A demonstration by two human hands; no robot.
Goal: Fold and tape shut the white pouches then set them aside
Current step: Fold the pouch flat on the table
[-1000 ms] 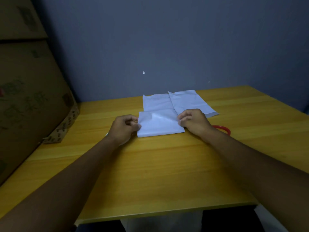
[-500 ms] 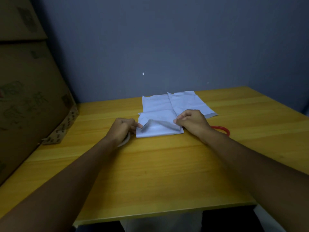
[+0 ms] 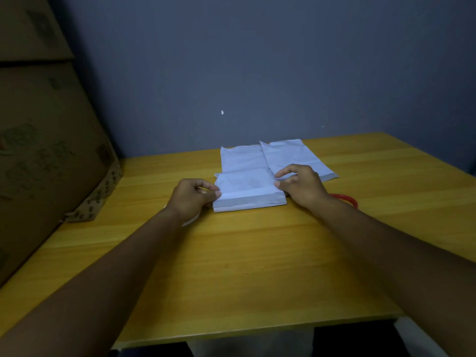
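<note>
A white pouch (image 3: 248,191) lies near the middle of the yellow wooden table (image 3: 231,266), its upper layer folded over toward me. My left hand (image 3: 192,198) pinches the pouch's left edge between thumb and fingers. My right hand (image 3: 300,186) pinches its right edge at the fold. Two more white pouches lie flat behind it, one (image 3: 242,159) on the left and one (image 3: 291,155) on the right, overlapping slightly. A pale tape roll (image 3: 192,221) peeks out under my left wrist.
A red ring-shaped object (image 3: 346,198) lies on the table just behind my right wrist. Large cardboard boxes (image 3: 49,140) stand along the table's left side. A grey wall closes the back. The table's front edge is near me.
The pouch's lifted upper flap has been brought down toward me and now lies flat as a fold. Both hands stayed at the pouch's side edges.
</note>
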